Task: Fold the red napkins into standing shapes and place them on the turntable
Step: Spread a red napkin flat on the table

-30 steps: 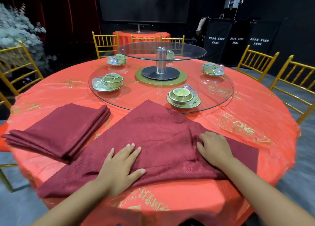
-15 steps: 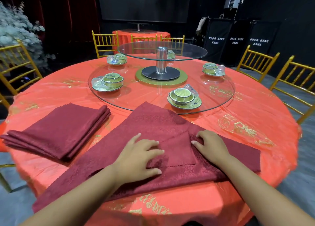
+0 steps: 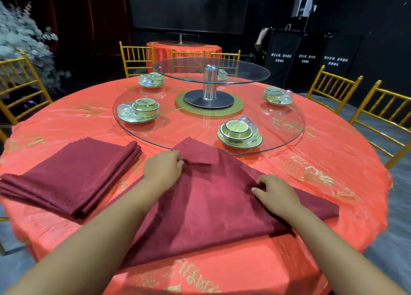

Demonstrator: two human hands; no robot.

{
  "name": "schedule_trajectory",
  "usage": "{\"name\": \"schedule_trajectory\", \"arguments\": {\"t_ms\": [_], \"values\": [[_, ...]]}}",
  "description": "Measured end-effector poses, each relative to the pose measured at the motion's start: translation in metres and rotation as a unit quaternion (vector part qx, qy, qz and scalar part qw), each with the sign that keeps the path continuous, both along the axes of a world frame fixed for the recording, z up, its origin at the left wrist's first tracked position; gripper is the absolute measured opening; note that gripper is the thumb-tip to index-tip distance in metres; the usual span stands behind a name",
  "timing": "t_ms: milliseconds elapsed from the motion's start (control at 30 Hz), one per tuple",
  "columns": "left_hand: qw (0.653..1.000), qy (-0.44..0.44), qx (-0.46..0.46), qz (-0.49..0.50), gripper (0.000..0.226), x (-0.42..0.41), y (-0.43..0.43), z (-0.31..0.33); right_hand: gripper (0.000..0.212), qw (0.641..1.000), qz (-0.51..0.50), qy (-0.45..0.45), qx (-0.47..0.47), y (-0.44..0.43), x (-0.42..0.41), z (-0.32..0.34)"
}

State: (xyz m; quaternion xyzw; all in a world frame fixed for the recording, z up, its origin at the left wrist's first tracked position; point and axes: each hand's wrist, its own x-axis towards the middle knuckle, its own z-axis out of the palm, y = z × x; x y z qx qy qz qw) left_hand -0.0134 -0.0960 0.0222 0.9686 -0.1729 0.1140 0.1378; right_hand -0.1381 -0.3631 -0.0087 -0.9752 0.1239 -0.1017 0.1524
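Observation:
A dark red napkin (image 3: 206, 201) lies spread on the red tablecloth in front of me, folded over into a triangle with its tip near the glass turntable (image 3: 295, 125). My left hand (image 3: 163, 167) pinches the folded corner close to that tip. My right hand (image 3: 275, 194) presses and pinches the napkin's right side, fingers curled on the cloth. A stack of folded red napkins (image 3: 73, 172) rests to the left, apart from both hands.
The lower turntable carries several green bowl-and-plate sets, the nearest (image 3: 239, 133) just beyond the napkin tip. A smaller raised glass tier (image 3: 211, 71) stands on a metal post. Gold chairs (image 3: 333, 87) ring the round table.
My left hand carried the napkin's lower-left corner up and across to the top tip, closing the fold. My right hand stayed on the right side, shifting slightly.

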Motion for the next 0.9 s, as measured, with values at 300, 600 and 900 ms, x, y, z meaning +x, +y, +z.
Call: {"name": "schedule_trajectory", "arguments": {"t_ms": [300, 600, 900], "values": [[0.997, 0.014, 0.040, -0.072, 0.069, -0.044, -0.021, -0.021, 0.013, 0.998, -0.059, 0.004, -0.018, -0.005, 0.009, -0.001], [0.960, 0.140, 0.158, -0.185, 0.077, -0.090, -0.010, -0.064, 0.021, 0.996, -0.078, -0.002, -0.049, 0.003, 0.023, 0.001], [0.968, 0.118, 0.151, -0.163, 0.079, -0.054, -0.012, -0.070, 0.067, 0.989, 0.070, 0.088, -0.098, 0.035, -0.007, -0.017]]}}
